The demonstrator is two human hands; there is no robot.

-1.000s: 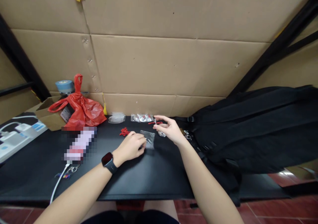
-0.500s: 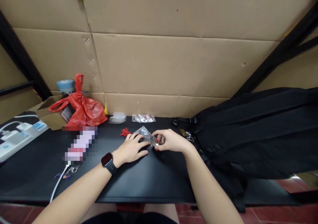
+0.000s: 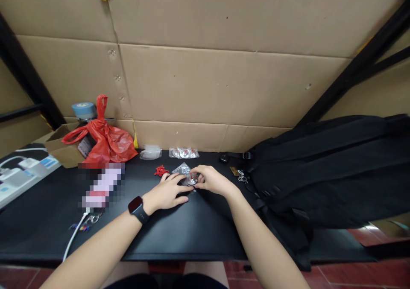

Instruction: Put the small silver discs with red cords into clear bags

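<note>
My right hand point(image 3: 209, 180) pinches the edge of a clear round suction cup point(image 3: 191, 179) with a red bit at its middle. The cup is down by the tabletop, tilted, over the near part of a crinkled clear plastic bag point(image 3: 183, 168). My left hand point(image 3: 168, 191), wearing a black watch on the wrist, lies with its fingers spread on the table and bag. Its fingertips reach close to the cup; whether they touch it I cannot tell. Just beyond the left fingers lies a small heap of red pieces point(image 3: 161, 170).
Along the cardboard wall lie a clear pack of discs with red bits point(image 3: 185, 153) and some clear plastic pieces point(image 3: 150, 152). A black backpack point(image 3: 326, 173) fills the right side. On the left are a red bag point(image 3: 110, 141), a power strip point(image 3: 28, 176) and a blurred phone-like object point(image 3: 104, 188).
My right hand has moved a little left and brought the suction cup over the bag, nearer my left fingers. My left hand stays spread in nearly the same place.
</note>
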